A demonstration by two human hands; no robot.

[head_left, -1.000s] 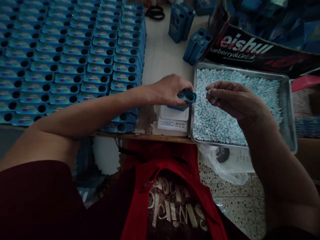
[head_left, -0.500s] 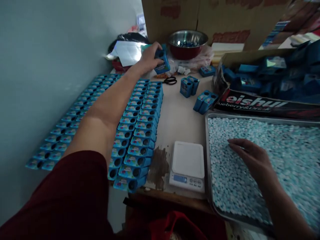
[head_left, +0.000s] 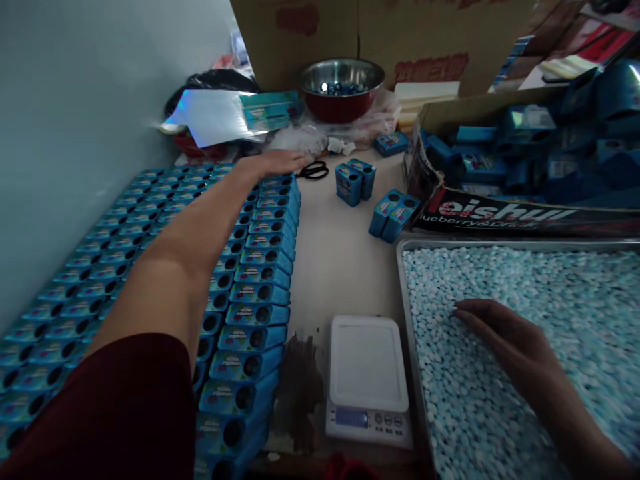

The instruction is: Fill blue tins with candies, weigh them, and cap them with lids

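L hand [head_left: 283, 162] at far edge of blue box rows [head_left: 257, 293], can't tell its grip. R hand [head_left: 515, 343] over pale-blue pellets [head_left: 440, 293] in tray [head_left: 500, 244], fingers narrow, can't tell if pinching any. Tabletop [head_left: 325, 267] room btwn rows & tray; scale [head_left: 369, 363] nr front edge.

- small blue rectangular boxes [head_left: 247, 312] with round holes on top, lined up in snug rows on the counter [head_left: 320, 260]
- loose pale-blue and white pellets [head_left: 540, 283], all over the metal tray [head_left: 500, 244]
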